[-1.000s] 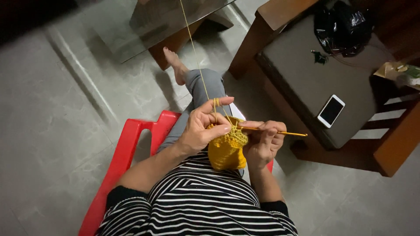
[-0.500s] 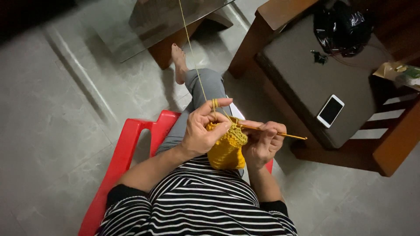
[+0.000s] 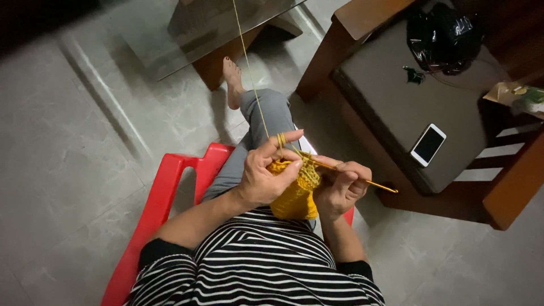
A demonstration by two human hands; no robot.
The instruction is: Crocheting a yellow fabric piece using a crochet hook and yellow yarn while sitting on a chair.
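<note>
The left hand [image 3: 263, 175] has its fingers closed on the yellow crocheted piece [image 3: 294, 195] over the lap, with the yellow yarn [image 3: 252, 73] looped over its forefinger. The right hand [image 3: 340, 187] pinches a crochet hook [image 3: 362, 181] against the piece's top edge. A white phone [image 3: 428, 144] lies on the grey seat cushion [image 3: 385, 107].

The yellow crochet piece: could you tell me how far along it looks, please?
Done: a bunched yellow crochet piece hangs below the hands. In hand: the left hand tensions the yarn while the right hand works the hook. Left: cannot tell; its final size is unknown.
</note>
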